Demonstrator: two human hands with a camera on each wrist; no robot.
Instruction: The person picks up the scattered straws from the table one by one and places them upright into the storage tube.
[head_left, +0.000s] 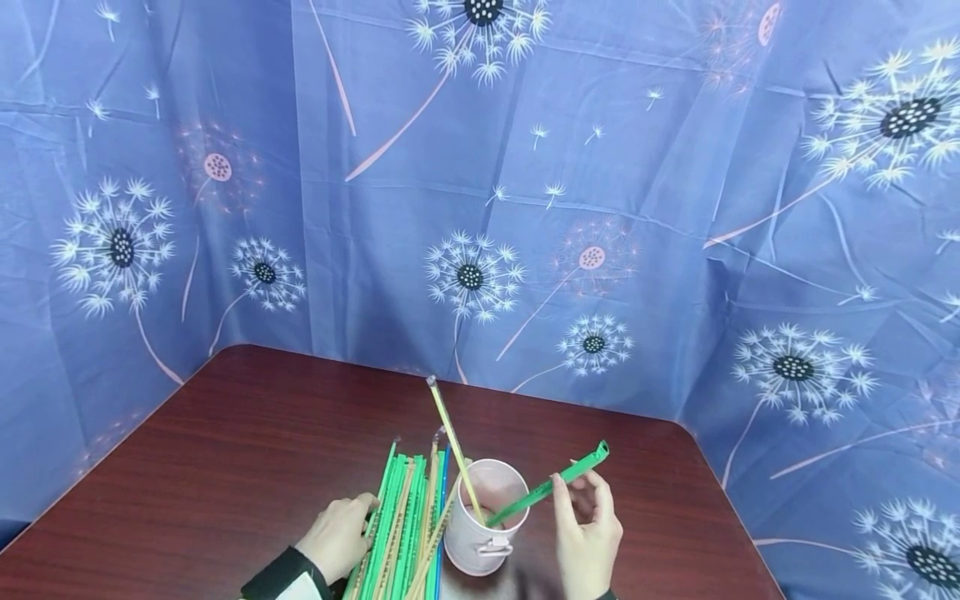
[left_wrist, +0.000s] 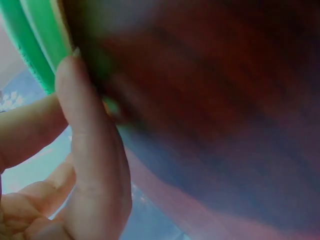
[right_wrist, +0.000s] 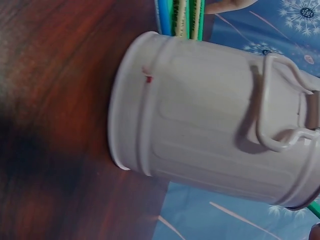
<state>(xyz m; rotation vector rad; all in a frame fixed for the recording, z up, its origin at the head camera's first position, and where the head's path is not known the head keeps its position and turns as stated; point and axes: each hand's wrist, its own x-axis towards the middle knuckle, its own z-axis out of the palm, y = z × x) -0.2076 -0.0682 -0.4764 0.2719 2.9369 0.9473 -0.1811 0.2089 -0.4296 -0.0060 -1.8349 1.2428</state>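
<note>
In the head view my right hand (head_left: 588,525) pinches a slim green tube-like stick (head_left: 558,483) between thumb and fingers. The stick slants, its lower end inside a pale pink cup (head_left: 478,546) with a small wire handle. A yellow stick (head_left: 450,429) with a clear wrapped tip leans in the same cup. To the left lies a bundle of green and yellow sticks (head_left: 397,517), some with print. My left hand (head_left: 341,533) rests at the bundle's left side; in the left wrist view a fairly straight finger (left_wrist: 92,145) touches the green sticks (left_wrist: 35,40).
A blue stick (head_left: 442,533) lies at the bundle's right edge, close to the cup. One yellow stick (head_left: 431,546) crosses the bundle diagonally. The dark red-brown table (head_left: 262,442) ends at blue dandelion-print cloth (head_left: 390,275) behind and at the sides.
</note>
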